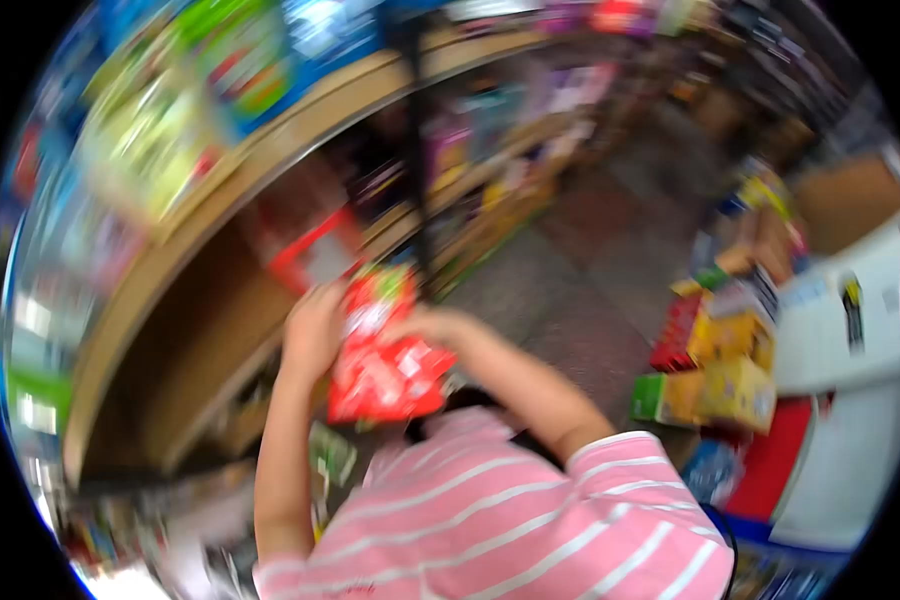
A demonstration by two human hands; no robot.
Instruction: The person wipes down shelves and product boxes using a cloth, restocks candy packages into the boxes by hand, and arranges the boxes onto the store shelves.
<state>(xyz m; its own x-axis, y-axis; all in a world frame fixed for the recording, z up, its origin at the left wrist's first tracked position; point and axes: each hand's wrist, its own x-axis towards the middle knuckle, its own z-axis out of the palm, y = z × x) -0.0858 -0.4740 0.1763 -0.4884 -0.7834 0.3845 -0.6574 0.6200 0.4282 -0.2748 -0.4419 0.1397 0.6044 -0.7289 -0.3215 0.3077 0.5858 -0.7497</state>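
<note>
A shiny red plastic packet (388, 385) with a green patch near its top is held in front of my chest. My left hand (315, 325) grips its left edge. My right hand (428, 328) lies across its upper right part, fingers closed on it. Motion blur smears the print, so what the packet contains cannot be read. Just beyond my left hand, on the lower shelf, stands a red-edged clear container (315, 255).
Curving along the left is a wooden shelf (185, 225), with a yellow-green packet (145, 150) and a green bag (238, 60) above. A dark post (413, 150) rises ahead. At right, yellow boxes (738, 385) are stacked beside a white surface (825, 330). Tiled floor (580, 270) runs between.
</note>
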